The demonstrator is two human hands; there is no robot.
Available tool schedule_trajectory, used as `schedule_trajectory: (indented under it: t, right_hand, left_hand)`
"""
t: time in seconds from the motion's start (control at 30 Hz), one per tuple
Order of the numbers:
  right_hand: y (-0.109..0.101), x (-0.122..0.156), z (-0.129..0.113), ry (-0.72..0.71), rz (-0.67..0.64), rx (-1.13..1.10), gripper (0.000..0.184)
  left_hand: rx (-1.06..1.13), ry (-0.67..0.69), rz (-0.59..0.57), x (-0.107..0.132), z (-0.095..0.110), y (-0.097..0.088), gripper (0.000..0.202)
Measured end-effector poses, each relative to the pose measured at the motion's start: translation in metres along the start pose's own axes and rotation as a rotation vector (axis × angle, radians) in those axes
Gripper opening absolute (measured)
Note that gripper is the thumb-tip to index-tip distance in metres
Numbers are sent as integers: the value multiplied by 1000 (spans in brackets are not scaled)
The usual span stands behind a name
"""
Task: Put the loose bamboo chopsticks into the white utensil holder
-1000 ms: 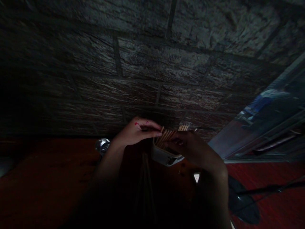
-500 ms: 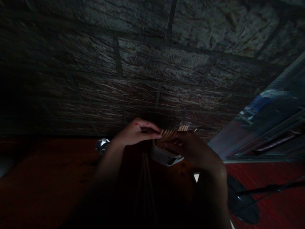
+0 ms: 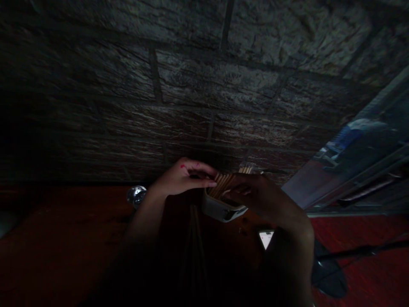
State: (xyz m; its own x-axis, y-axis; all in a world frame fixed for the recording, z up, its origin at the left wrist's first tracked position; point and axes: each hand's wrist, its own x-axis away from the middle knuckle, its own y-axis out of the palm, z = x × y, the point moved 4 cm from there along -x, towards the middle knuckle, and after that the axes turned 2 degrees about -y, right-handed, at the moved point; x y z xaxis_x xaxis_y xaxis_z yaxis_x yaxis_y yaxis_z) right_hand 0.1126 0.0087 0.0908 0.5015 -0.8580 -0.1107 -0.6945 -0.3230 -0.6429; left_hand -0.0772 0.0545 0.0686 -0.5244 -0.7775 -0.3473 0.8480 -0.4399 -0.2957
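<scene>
In dim light my left hand [image 3: 183,177] pinches the tops of several thin wooden sticks [image 3: 223,183] that stand in a small white holder [image 3: 220,209]. My right hand [image 3: 255,194] is curled over the same bundle from the right, its fingers closed on the sticks and partly hiding them. The holder sits at the back of a dark red wooden table [image 3: 64,238], close to the wall. More stick ends [image 3: 246,169] poke up behind my right hand.
A rough brick wall [image 3: 191,85] rises right behind the holder. A shiny round metal object [image 3: 136,194] sits left of my left wrist. A lit phone screen [image 3: 266,238] lies under my right forearm. A glass pane [image 3: 358,162] slants at right.
My right forearm has shifted slightly right and more of the lit screen shows. Both hands stay on the sticks.
</scene>
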Motion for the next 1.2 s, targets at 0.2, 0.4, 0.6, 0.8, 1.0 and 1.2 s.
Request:
schedule_trajectory:
  t: [0.2,0.4,0.6,0.8,1.0,1.2]
  right_hand:
    - [-44,23,18,85,470,192,30]
    - [-51,9,32,114,610,290,51]
    - [-37,-13,43,198,401,266,39]
    - [-32,-18,44,192,316,242,29]
    - [-28,-23,43,144,302,274,24]
    - [-43,9,16,58,533,264,24]
  left_hand:
    - [65,-29,65,4,6,-7,30]
    - [122,-41,195,7,6,-17,24]
    - [87,5,283,3,2,-20,22]
    - [65,-12,315,-2,-2,-17,22]
    - [64,-10,328,-6,-8,-15,24]
    - [40,-14,347,-13,-14,-9,26]
